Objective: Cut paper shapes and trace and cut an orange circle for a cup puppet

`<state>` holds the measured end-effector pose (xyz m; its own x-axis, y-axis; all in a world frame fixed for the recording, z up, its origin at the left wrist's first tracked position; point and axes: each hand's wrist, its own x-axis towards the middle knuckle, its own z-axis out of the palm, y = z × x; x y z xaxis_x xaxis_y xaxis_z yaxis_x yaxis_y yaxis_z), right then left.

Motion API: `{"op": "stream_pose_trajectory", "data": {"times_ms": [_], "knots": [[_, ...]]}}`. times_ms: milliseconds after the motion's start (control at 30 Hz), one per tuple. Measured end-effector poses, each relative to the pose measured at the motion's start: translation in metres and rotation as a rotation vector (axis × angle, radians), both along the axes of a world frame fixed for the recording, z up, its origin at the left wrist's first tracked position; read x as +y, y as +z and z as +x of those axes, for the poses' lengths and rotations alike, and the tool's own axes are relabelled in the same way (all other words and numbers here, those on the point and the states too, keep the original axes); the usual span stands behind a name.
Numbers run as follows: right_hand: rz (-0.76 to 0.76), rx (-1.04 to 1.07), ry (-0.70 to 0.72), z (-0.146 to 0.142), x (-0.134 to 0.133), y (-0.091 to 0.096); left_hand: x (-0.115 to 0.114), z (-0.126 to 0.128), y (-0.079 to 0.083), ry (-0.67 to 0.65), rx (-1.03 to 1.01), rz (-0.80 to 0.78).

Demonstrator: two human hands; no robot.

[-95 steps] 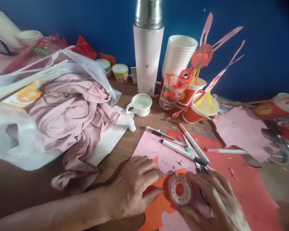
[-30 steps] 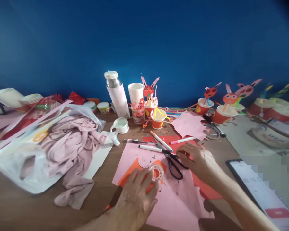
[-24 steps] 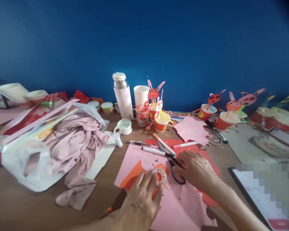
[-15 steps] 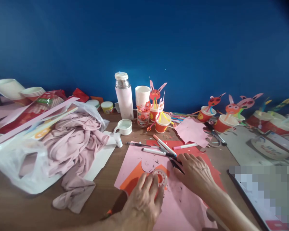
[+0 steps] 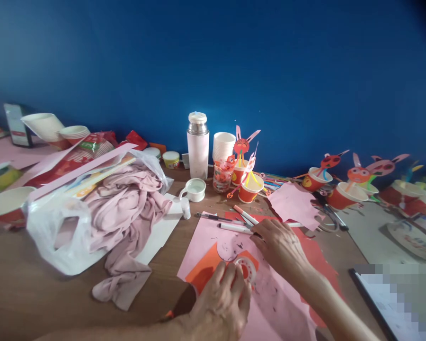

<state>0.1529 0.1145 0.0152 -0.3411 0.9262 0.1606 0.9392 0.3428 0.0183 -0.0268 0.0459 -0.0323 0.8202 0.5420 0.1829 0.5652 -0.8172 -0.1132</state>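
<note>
My left hand (image 5: pixel 222 300) rests on an orange paper piece (image 5: pixel 201 269), its fingers stretched out against a pale ring (image 5: pixel 246 271) like a roll of tape. Both lie on a large pink sheet (image 5: pixel 270 308). My right hand (image 5: pixel 279 241) is over the right ends of the pens, with bent fingers and the thumb drawn in. Whatever it grips, if anything, is hidden beneath it. A white marker (image 5: pixel 234 228) runs under its fingertips. An orange-ended marker (image 5: pixel 244 214) and a black pen (image 5: pixel 216 217) lie just beyond, and red paper (image 5: pixel 321 270) spreads under the right wrist.
Behind the paper stand a white mug (image 5: pixel 195 190), a thermos (image 5: pixel 198 151), stacked paper cups (image 5: pixel 223 146) and red cups with paper rabbits (image 5: pixel 251 187). Left lie a plastic bag (image 5: pixel 57 246) and crumpled pink cloth (image 5: pixel 128 203). A dark-edged tablet-like object (image 5: pixel 372 298) is at right.
The whole view has shifted, so things appear farther right and lower. My right hand has moved left over the marker ends, covering a black part seen earlier. My left hand stays at the ring.
</note>
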Motion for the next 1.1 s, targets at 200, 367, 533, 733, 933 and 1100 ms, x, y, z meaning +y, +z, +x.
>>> {"op": "stream_pose_trajectory", "data": {"times_ms": [200,367,533,733,933,1100], "knots": [[0.008,0.014,0.048,-0.006,0.011,-0.001,0.003,0.0,0.009,-0.008,-0.054,0.069],[-0.016,0.011,-0.018,0.001,0.018,0.012,0.003,-0.001,0.01,-0.022,-0.064,0.1],[-0.056,-0.034,0.037,-0.024,0.034,0.012,0.005,-0.001,0.008,-0.029,-0.091,0.128],[-0.15,-0.107,0.058,-0.052,0.055,-0.01,0.006,0.002,0.003,-0.028,-0.096,0.139],[-0.109,-0.003,0.073,-0.043,0.051,-0.004,0.007,0.003,0.006,-0.023,-0.152,0.202],[-0.084,0.212,0.009,-0.024,0.025,0.009,0.006,0.002,0.012,0.008,-0.095,0.116]]}}
